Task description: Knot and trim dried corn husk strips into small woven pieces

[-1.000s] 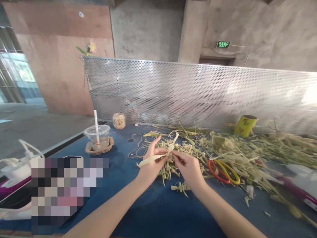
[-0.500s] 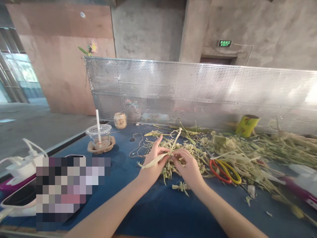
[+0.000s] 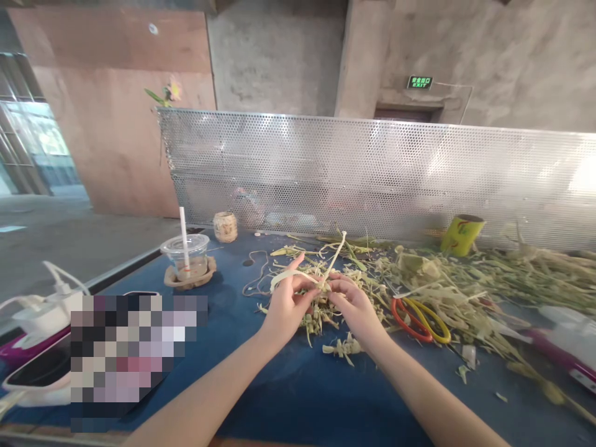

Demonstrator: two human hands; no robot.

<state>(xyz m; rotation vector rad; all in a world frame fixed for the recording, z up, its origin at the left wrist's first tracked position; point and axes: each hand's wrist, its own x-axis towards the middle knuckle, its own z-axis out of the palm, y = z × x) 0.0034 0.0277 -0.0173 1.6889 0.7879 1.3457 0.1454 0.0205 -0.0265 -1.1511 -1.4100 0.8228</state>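
Note:
Pale dried plant strips, which look like husk or straw, are pinched between both hands. My left hand grips them with thumb and fingers while its index finger points up. One flat strip loops back over the left hand; a thinner one sticks up to the right. Close against it, my right hand has its thumb and fingertips closed on the same folded strips. The exact fold is partly hidden by fingertips. Beneath the hands lies a heap of small knotted plant pieces, with one loose piece nearer me.
Scissors with red and yellow handles lie right of the heap, beside a spread of dried stalks. A yellow can stands behind. At left are a lidded cup, a woven jar and a power strip.
The flat strip has swung up from lying across my left wrist and now arches over the hand. The thin upright strip leans slightly further right. Both hands stay together.

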